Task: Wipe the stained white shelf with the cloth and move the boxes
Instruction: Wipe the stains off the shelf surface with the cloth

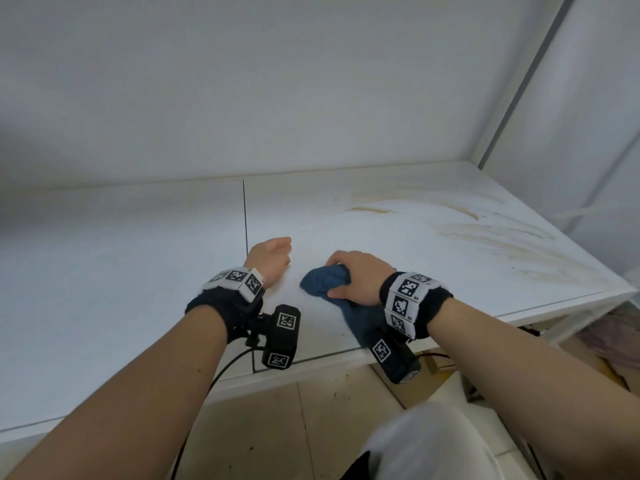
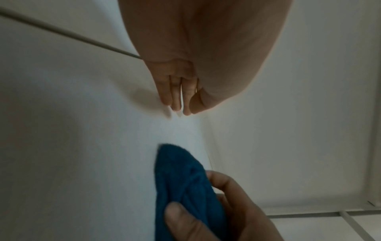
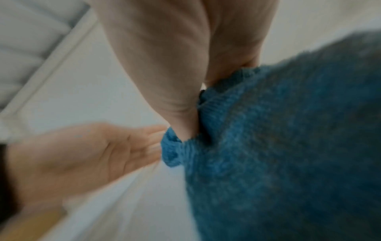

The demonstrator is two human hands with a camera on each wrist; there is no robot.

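Shelf (image 1: pixel 398 237): one white surface, running wall to wall, with a thin dark seam (image 1: pixel 245 216) dividing it into two panels. Brown streaked stains (image 1: pixel 495 233) are lying across the right panel, toward the far right corner. A plain white back wall (image 1: pixel 277 81) is rising behind the shelf, and a white side panel (image 1: pixel 588 116) is closing it on the right. Beige floor tiles (image 1: pixel 311 410) are showing below the front edge.

Cloth (image 1: pixel 325 282): one, dark blue and bunched, is lying on the right panel near the front edge, well apart from the stains. The right hand (image 1: pixel 360 277) is gripping it, fingers and thumb curling round the folds and pressing it to the surface.

Left hand (image 1: pixel 272 256): one, is resting on the shelf just beside the cloth, near the seam, holding nothing; its fingers (image 2: pixel 175 93) are lying straight and close together.

Wrist bands (image 1: pixel 412 303): two, black with printed markers, one on each wrist. No boxes are appearing in any view.
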